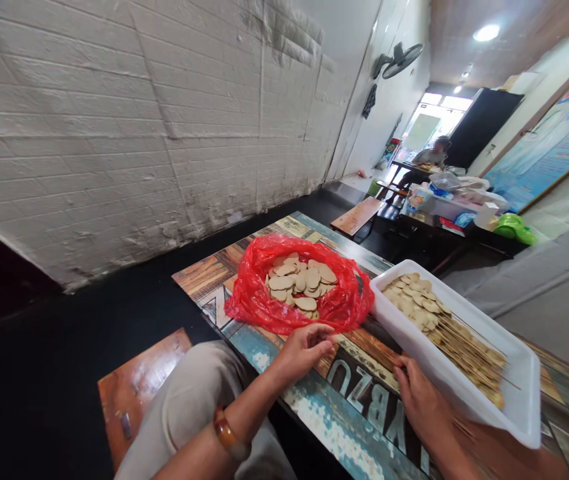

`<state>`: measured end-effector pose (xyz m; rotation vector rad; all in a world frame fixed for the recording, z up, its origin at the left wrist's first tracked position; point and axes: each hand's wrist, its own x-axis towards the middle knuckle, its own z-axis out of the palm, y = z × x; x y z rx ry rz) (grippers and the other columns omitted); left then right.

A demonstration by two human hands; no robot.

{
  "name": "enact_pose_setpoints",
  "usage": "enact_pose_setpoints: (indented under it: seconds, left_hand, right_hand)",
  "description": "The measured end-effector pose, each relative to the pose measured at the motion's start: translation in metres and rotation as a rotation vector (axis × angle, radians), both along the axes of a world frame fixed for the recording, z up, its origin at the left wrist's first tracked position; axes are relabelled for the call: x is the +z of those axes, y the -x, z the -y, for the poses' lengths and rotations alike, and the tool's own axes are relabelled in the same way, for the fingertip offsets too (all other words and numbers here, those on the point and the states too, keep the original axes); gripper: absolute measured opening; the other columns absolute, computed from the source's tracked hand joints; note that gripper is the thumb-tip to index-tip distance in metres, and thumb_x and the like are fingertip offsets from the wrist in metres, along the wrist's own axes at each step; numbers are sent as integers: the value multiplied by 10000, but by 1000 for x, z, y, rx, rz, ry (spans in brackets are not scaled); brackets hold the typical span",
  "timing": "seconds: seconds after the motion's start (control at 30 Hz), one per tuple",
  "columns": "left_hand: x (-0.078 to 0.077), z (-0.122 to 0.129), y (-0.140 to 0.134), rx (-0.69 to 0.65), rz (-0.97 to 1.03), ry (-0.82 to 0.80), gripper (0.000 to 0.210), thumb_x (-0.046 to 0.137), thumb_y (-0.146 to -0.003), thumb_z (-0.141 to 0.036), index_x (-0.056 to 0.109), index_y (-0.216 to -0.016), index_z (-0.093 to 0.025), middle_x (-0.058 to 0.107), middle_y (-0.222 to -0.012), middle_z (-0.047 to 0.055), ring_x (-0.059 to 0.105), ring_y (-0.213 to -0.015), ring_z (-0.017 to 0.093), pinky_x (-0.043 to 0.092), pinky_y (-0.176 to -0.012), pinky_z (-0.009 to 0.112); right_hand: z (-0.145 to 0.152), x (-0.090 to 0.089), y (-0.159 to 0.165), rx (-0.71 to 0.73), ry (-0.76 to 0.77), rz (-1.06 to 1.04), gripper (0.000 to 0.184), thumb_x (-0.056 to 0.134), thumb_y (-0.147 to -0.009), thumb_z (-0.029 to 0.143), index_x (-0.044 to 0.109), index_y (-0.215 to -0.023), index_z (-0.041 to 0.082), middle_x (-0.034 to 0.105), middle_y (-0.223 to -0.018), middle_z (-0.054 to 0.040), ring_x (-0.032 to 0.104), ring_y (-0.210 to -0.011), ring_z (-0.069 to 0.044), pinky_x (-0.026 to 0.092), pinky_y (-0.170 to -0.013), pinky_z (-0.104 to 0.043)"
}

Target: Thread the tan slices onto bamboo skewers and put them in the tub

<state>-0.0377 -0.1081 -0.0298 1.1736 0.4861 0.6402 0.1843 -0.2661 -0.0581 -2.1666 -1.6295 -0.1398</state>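
Observation:
A crumpled red plastic bag (249,293) lies open on the table, with many thin, pale oval slices (309,277) heaped inside. My left hand (307,350) is at the bag's near edge, its fingers loosely curled and the thumb apart from them, nothing visible between. My right hand (417,390) is closed beside the white tray (517,373); whatever it grips, if anything, is hidden by the fingers. In that tray lie more pale slices (414,300) and slices threaded on thin wooden skewers (469,347). A few thin sticks (464,430) show near my right wrist.
The table (309,393) has a patterned wood-look top with lettering. A wooden stool (137,393) stands at the left, a bench (357,217) beyond the table. Farther back, another table holds boxes, bags and green items (513,228); a person (431,155) sits behind it.

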Motion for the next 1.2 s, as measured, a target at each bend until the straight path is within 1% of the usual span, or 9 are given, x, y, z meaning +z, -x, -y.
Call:
enact_pose_setpoints:
  seconds: [0.1, 0.27, 0.37, 0.47, 0.6, 0.77, 0.9, 0.97, 1.2]
  left_hand:
    - [-2, 2, -1, 6, 31, 36, 350, 666, -662, -348, 596, -932, -136, 631, -844, 56, 594, -735, 152, 455, -696, 290]
    - [1, 1, 5, 126, 39, 125, 366, 647, -683, -390, 591, -937, -132, 646, -823, 69, 600, -681, 143, 449, -648, 272]
    - [15, -12, 20, 258, 84, 118, 362, 603, -728, -399, 580, -983, -143, 640, -851, 75, 586, -671, 123, 432, -629, 248]
    - [39, -27, 30, 377, 180, -2, 354, 538, -783, -392, 562, -1050, -160, 624, -947, 90, 584, -786, 139, 431, -721, 269]
    - [59, -23, 18, 341, 155, -166, 373, 467, -821, -412, 553, -1086, -165, 620, -1001, 99, 568, -879, 169, 415, -802, 304]
    - [54, -2, -12, 116, 20, -255, 398, 510, -783, -441, 572, -1066, -169, 617, -1026, 90, 557, -940, 195, 421, -833, 321]
    - [50, -10, -12, 237, 11, -233, 382, 503, -792, -424, 555, -1059, -156, 616, -1004, 89, 557, -918, 184, 412, -850, 322]
    - [49, -14, -7, 277, -46, -283, 343, 510, -793, -401, 566, -1023, -153, 618, -967, 82, 555, -899, 179, 414, -829, 309]
    - [45, -5, -2, 272, -234, -693, 160, 538, -785, -296, 630, -771, -165, 608, -816, 57, 543, -806, 162, 405, -773, 292]
  right_hand:
    - [-20, 12, 12, 11, -60, 33, 310, 277, -917, 379, 504, -1000, 185, 659, -939, -96, 650, -814, -216, 523, -683, -363]
    - [-50, 38, 41, 248, -98, 48, 319, 290, -928, 315, 571, -1003, 181, 673, -937, -80, 642, -874, -185, 514, -765, -319]
    - [-61, 44, 54, 275, -156, 126, 323, 302, -931, 300, 581, -1003, 152, 673, -973, -105, 642, -892, -198, 515, -771, -332]
    - [-66, 47, 64, 325, -148, 171, 319, 308, -931, 295, 596, -952, 159, 675, -945, -103, 647, -859, -204, 516, -737, -336]
    - [-68, 48, 77, 412, -106, 190, 320, 284, -933, 254, 589, -944, 157, 666, -875, -98, 645, -758, -194, 513, -656, -322]
    - [-64, 49, 80, 416, -58, 191, 317, 278, -924, 208, 590, -889, 166, 649, -769, -95, 626, -671, -192, 505, -600, -315]
    - [-63, 48, 70, 393, -81, 177, 300, 291, -929, 213, 589, -936, 179, 660, -865, -109, 632, -773, -208, 505, -655, -326]
    - [-64, 45, 66, 387, -97, 165, 298, 301, -930, 221, 592, -954, 165, 660, -918, -116, 632, -812, -213, 502, -673, -330]
    - [-66, 37, 63, 384, -82, 127, 318, 321, -929, 257, 614, -831, 183, 662, -815, -71, 633, -735, -189, 482, -665, -308]
